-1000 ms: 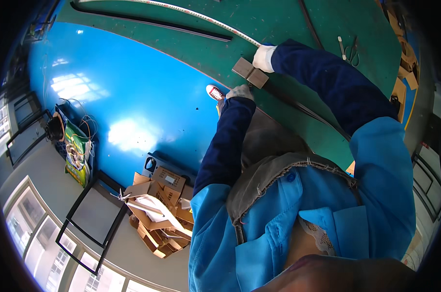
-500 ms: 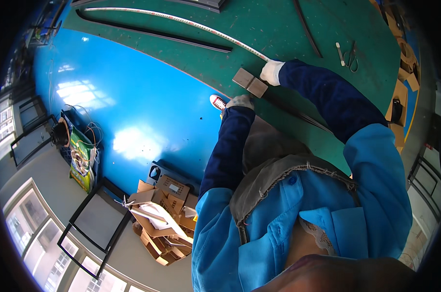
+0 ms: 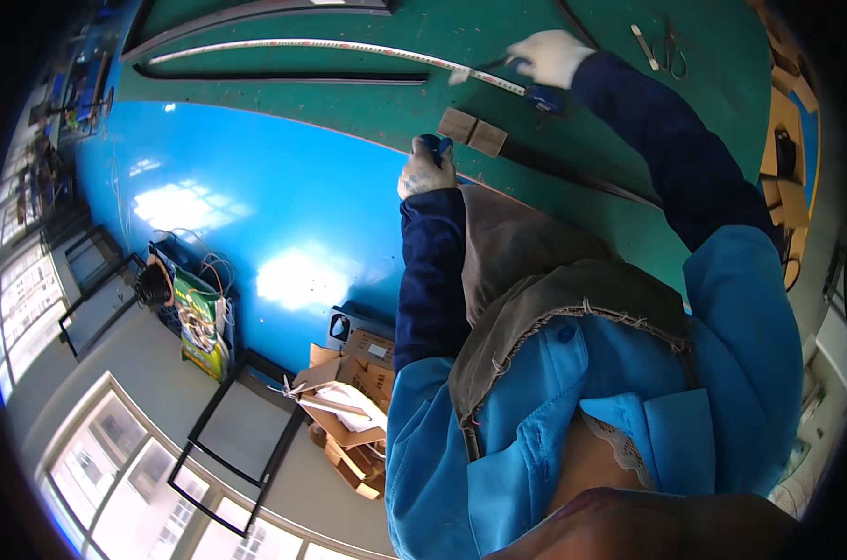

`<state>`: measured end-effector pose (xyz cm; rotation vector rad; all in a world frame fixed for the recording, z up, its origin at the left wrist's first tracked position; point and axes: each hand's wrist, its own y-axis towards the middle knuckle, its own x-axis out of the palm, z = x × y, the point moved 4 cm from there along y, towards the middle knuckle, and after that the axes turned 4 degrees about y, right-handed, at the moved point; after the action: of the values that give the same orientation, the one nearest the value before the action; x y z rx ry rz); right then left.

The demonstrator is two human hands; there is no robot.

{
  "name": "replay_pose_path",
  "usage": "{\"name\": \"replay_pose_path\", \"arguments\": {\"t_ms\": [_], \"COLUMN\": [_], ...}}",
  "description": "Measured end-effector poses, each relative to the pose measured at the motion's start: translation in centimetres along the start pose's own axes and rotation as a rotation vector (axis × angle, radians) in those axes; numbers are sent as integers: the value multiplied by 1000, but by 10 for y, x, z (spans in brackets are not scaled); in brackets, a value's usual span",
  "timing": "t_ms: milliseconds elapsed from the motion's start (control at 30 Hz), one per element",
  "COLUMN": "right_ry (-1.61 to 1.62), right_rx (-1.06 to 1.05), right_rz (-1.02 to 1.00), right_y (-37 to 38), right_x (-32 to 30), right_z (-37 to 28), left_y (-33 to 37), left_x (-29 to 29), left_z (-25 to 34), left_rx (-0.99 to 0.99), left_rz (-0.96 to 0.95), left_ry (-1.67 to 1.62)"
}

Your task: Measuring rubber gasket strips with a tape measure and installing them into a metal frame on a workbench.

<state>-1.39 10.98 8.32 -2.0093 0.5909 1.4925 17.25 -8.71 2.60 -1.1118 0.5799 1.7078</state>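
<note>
My left hand, in a pale glove, is closed round a small dark blue object at the table's near edge. A steel tape measure lies stretched across the green table, its dark case at the right end. Just above that case is my right hand, also gloved and blurred. A thin tool, smeared by motion, juts left from its fingers over the blade; its kind cannot be made out. Two grey-brown blocks sit side by side near my left hand.
Black strips and a dark frame piece lie on the green table. Scissors and a white stick-like item are at the far right. Cardboard boxes stand on the blue floor.
My right hand has moved away from me, leaving the tape's case in sight, and a thin tool now shows in it. My left hand has risen slightly leftward with the dark blue object showing.
</note>
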Motion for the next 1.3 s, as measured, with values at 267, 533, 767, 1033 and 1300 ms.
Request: {"name": "replay_pose_path", "arguments": {"t_ms": [267,533,767,1033,1300], "right_ry": [-13,555,601,590,490], "right_rx": [463,439,463,430,493], "right_rz": [2,52,-13,25,226], "right_y": [-142,-167,-100,-84,-121], "right_x": [55,162,158,147,101], "right_z": [43,-40,-58,-65,-55], "left_y": [22,61,71,90,76], "left_x": [29,63,80,70,-23], "left_z": [11,-17,-31,-104,14], "left_rx": [392,52,-74,-300,-42], "left_rz": [66,-274,-301,-214,-394], "left_ry": [33,-461,-669,-1241,-1424]}}
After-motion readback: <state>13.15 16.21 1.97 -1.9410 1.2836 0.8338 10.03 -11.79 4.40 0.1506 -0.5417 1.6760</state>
